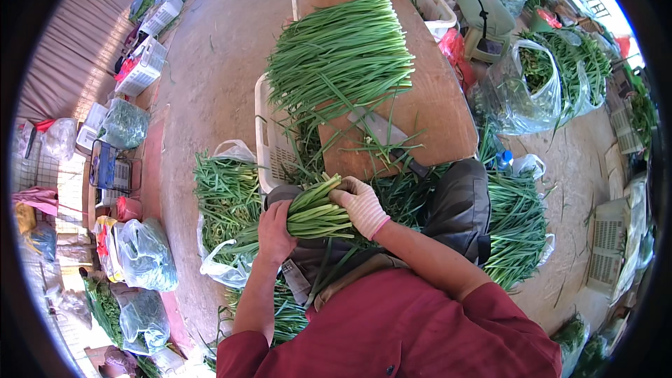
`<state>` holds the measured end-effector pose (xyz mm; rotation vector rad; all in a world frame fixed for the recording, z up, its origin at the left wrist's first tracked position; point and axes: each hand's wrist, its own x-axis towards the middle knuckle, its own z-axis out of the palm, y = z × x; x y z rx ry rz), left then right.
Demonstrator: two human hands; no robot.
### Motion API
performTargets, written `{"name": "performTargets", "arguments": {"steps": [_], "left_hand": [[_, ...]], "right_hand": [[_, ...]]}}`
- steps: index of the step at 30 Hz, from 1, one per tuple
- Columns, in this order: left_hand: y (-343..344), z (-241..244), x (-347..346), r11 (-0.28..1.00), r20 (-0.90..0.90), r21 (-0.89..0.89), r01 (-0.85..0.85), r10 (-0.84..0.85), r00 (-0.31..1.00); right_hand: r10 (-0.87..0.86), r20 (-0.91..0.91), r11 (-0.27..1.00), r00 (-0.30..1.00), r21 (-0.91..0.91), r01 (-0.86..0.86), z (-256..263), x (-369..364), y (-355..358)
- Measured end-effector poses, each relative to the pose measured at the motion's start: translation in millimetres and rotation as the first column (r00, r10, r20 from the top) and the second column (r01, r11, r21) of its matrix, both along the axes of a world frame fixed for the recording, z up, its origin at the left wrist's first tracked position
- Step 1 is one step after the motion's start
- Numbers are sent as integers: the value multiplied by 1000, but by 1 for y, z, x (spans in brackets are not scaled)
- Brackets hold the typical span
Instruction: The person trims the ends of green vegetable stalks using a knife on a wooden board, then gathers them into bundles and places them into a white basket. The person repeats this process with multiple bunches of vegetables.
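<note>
A bunch of green garlic chives (pixel 316 215) lies across my lap, its pale cut ends pointing right. My left hand (pixel 276 232), bare, is closed around the bunch. My right hand (pixel 362 202) wears a whitish knit glove and has its thumb and fingers at the stalk ends; whether it pinches any stalk is hard to tell. Ahead of me is a brown wooden board (pixel 441 110) with a broad, neatly aligned pile of chives (pixel 341 52). On its near part lies a cleaver (pixel 379 125), its dark handle toward me, with loose chive blades scattered over it.
The board rests over a white plastic basket (pixel 262 131). Bagged chives stand at my left (pixel 226 199) and loose chives at my right (pixel 517 226), near a blue-capped bottle (pixel 504 159). Farther right are a large clear bag of greens (pixel 517 97) and a grey-green backpack (pixel 483 23).
</note>
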<state>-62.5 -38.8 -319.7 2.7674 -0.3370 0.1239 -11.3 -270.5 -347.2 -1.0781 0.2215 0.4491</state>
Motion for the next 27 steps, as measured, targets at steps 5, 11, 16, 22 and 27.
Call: {"name": "performTargets", "arguments": {"steps": [5, 11, 16, 22, 27], "left_hand": [[0, -5, -3, 999, 55, -37, -13, 15, 998], [4, -15, -10, 997, 183, -61, -38, 49, 982], [2, -22, -10, 997, 223, -76, -28, 45, 974], [0, -20, -6, 1000, 179, -28, 1, 4, 984], [8, -8, 0, 997, 49, -77, 32, -28, 998]], "right_hand": [[-86, -63, 994, 994, 68, 91, 9, 4, -1], [-292, -310, 821, 905, 404, 404, 4, 35, -32], [81, 365, 870, 927, -480, 113, -6, 29, -61], [377, 299, 868, 877, -444, -222, 27, 7, -40], [351, 298, 898, 888, -375, -229, 25, 12, -36]]}}
